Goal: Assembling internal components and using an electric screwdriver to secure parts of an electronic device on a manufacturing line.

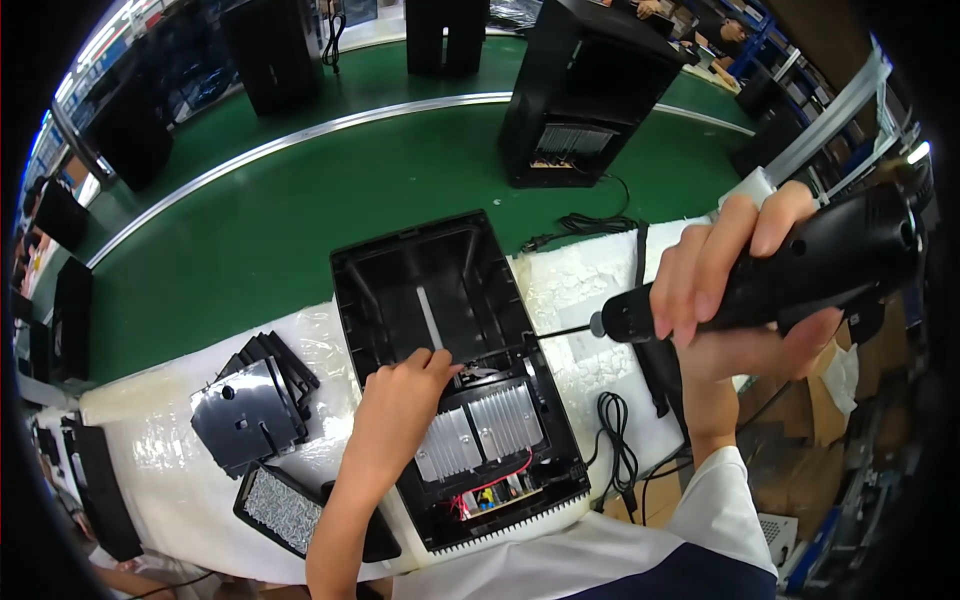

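Observation:
A black electric screwdriver [790, 265] lies nearly level in my right hand [730, 265], its fingers wrapped round the body. The long thin bit points left and its tip meets the right edge of an open black plastic housing [445, 245]. My left hand [405, 390] rests over the middle of this housing, fingertips bunched together at its inner parts; what they pinch, if anything, is hidden. Just below them sit silver finned heat sinks [480, 435]. A small circuit board [497, 495] with red wires shows near the housing's lower end.
Left of the housing are stacked black plastic plates [255, 405] and a black tray of screws [280, 510]. A coiled black cable [618, 450] lies to the right. Beyond the white padded bench edge [150, 430], tall black cabinets [590, 90] stand on a green surface [270, 210]. Other people are in the background.

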Motion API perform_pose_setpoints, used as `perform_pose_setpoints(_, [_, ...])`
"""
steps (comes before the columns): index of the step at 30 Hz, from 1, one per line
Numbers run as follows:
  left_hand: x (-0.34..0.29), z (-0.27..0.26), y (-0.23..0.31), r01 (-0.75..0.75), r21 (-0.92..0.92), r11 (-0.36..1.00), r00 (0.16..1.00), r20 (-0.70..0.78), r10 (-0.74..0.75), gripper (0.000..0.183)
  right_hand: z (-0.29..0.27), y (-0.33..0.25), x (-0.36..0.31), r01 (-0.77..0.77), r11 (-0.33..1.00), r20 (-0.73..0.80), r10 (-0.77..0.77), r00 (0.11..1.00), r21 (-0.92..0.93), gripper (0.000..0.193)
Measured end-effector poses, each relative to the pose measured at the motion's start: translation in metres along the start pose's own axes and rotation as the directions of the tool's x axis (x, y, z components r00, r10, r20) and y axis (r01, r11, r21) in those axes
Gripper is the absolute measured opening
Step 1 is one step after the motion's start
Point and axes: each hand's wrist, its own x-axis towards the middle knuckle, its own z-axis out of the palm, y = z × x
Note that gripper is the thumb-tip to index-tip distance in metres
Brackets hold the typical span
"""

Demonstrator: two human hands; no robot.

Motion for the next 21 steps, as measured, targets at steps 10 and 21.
perform_pose_setpoints(10, [0.003,-0.003,-0.002,0.127,0.004,0.992,0.99,0.058,-0.127,0.02,0.015,0.047,-0.028,-0.322,0.938,-0.029,0.321,0.947,-0.129,0.07])
perform_pose_setpoints(21, [0.003,0.001,-0.002,0.105,0.006,0.994,0.993,0.049,-0.105,0.019,0.009,0.062,-0.031,-0.277,0.954,-0.004,0.278,0.961,-0.113,0.07])
